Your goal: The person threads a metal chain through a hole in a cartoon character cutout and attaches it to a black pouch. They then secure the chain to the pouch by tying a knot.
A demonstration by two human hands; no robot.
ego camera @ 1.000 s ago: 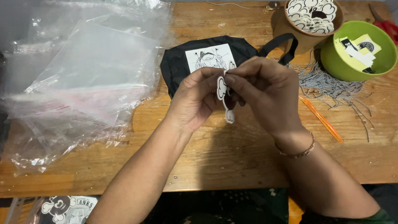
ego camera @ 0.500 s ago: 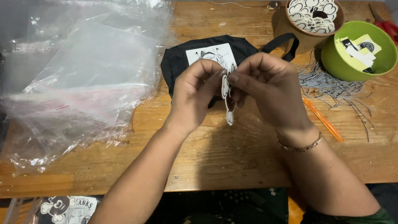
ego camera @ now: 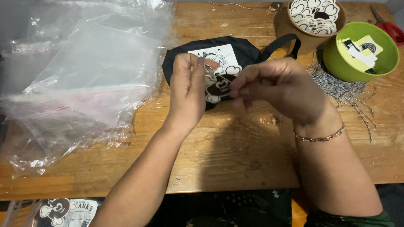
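**Charm held between both hands over black bag**

Charm [ego camera: 219, 86], a flat black-and-white cut-out, sits pinched between the 2 hands above the black bag [ego camera: 176, 63] on the counter [ego camera: 235, 159]. Left hand [ego camera: 188, 90] is closed, thumb and forefinger nipping the charm's upper left edge. Right hand [ego camera: 282, 90] is closed too, fingertips meeting at the charm's right edge; whether they grip the charm or a small fitting on it cannot be told.

Judgement: piece looks light, thin and fairly stiff, likely smooth-faced and prone to slip. Best hold is by the edges with fingertips, as shown.

Surroundings: clear plastic sleeves [ego camera: 84, 84] lie left of the bag. Brown pot [ego camera: 313, 21] of similar cut-outs and green bowl [ego camera: 362, 52] of cards stand at far right, ball chains [ego camera: 345, 90] loose beside them.
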